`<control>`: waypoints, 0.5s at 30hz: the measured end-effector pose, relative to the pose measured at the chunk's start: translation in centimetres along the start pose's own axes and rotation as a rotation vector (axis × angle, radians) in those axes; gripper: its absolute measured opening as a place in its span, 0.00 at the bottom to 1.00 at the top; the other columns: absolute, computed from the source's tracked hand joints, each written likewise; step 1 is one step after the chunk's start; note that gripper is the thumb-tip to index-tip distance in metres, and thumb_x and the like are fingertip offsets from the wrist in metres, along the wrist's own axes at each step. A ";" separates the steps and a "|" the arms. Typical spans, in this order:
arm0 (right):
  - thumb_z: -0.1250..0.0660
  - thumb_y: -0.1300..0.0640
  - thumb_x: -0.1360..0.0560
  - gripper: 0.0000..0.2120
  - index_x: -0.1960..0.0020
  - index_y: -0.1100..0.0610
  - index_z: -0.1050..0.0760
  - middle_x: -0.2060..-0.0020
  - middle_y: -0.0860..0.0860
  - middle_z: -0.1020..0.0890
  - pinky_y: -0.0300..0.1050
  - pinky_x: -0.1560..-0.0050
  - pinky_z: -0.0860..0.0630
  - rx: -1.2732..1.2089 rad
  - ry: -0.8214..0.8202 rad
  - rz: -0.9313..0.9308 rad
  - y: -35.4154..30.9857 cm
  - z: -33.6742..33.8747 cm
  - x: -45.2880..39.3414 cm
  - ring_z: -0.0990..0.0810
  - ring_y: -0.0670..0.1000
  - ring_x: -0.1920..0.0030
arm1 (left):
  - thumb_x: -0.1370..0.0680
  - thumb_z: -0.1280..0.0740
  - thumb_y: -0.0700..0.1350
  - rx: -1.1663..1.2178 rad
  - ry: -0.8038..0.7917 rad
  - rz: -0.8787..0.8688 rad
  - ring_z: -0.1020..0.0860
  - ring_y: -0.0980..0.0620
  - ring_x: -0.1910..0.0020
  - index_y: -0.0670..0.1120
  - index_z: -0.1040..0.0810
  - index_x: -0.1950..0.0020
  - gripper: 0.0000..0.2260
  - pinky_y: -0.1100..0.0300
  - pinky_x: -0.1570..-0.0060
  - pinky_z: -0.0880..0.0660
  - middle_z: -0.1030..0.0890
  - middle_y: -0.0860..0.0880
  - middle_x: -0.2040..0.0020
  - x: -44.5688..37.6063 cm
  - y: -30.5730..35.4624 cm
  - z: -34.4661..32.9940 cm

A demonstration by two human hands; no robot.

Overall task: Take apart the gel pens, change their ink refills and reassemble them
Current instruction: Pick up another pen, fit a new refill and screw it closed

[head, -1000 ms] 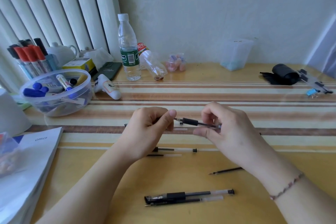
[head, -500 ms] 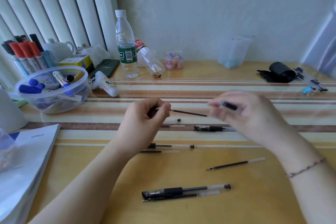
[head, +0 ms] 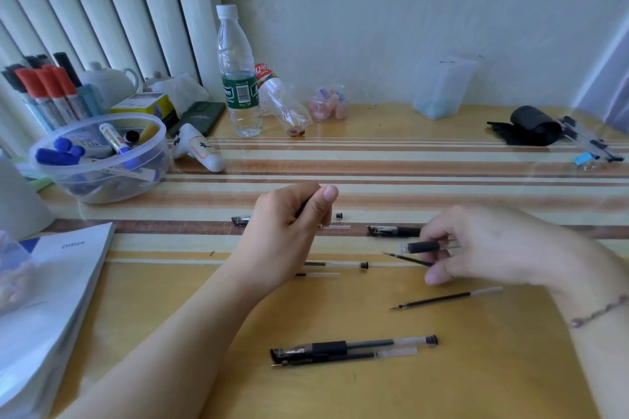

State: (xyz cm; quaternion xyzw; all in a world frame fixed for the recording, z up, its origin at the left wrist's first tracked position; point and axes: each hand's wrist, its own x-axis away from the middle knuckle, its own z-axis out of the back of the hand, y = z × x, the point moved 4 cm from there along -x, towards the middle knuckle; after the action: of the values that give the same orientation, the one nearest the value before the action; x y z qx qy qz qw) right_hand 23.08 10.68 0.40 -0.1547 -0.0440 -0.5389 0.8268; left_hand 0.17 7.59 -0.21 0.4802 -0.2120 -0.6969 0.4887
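Note:
My left hand (head: 292, 221) is closed over the striped mat, pinching a small dark pen part (head: 304, 205) that is mostly hidden by the fingers. To the right, my right hand (head: 493, 248) holds a clear pen barrel with a black grip (head: 423, 246), and a thin black refill (head: 408, 259) sits just under it in the same fingers. A loose refill (head: 446, 298) lies below that hand. A whole gel pen (head: 354, 345) lies nearest me, with another refill (head: 343, 356) beside it. A capped pen end (head: 391, 231), a cap (head: 240, 219) and clear barrel pieces (head: 335, 264) lie between my hands.
At the left stand a clear tub of markers (head: 102, 160) and a stack of books (head: 51, 282). A water bottle (head: 238, 78) and a white gadget (head: 200, 153) sit behind. A black roll (head: 534, 124) lies at the far right, and a tiny end plug (head: 338, 215) by my left thumb.
The pen was pulled apart: the barrel went right with my right hand, which has since dropped toward the table. The refill has passed from my left hand to my right.

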 end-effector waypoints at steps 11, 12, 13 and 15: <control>0.24 0.44 0.34 0.12 0.52 0.41 0.20 0.57 0.33 0.18 0.50 0.39 0.27 -0.369 0.074 0.079 0.0 2.3 0.6 0.21 0.37 0.49 | 0.21 0.35 0.53 -0.151 -0.084 -0.058 0.30 0.57 0.75 0.47 0.22 0.65 0.15 0.70 0.73 0.38 0.28 0.57 0.75 0.3 -0.6 -1.0; 0.24 0.45 0.34 0.11 0.53 0.43 0.19 0.55 0.33 0.18 0.50 0.38 0.27 -0.399 0.105 0.102 -0.1 3.0 1.0 0.22 0.36 0.48 | 0.23 0.35 0.55 -0.155 -0.096 -0.069 0.28 0.55 0.72 0.48 0.22 0.63 0.14 0.67 0.71 0.35 0.25 0.55 0.72 0.3 -0.5 -1.2; 0.24 0.46 0.34 0.10 0.53 0.44 0.19 0.54 0.34 0.17 0.49 0.38 0.27 -0.405 0.113 0.121 -0.2 3.6 1.4 0.22 0.36 0.47 | 0.24 0.34 0.57 -0.162 -0.112 -0.080 0.26 0.53 0.69 0.49 0.20 0.62 0.14 0.65 0.70 0.32 0.23 0.54 0.70 0.3 -0.4 -1.3; 0.23 0.45 0.35 0.10 0.55 0.42 0.19 0.54 0.35 0.17 0.46 0.45 0.26 -0.356 0.068 0.145 -0.6 3.9 2.0 0.22 0.35 0.50 | 0.25 0.31 0.55 -0.184 -0.145 -0.099 0.25 0.52 0.65 0.51 0.18 0.58 0.09 0.63 0.66 0.29 0.20 0.54 0.66 0.4 -0.6 -1.5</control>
State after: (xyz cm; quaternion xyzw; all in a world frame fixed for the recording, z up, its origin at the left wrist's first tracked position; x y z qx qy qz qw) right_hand 23.77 9.90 4.73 -0.2828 0.0911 -0.4820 0.8243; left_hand 1.22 7.80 -1.51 0.3914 -0.1581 -0.7695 0.4792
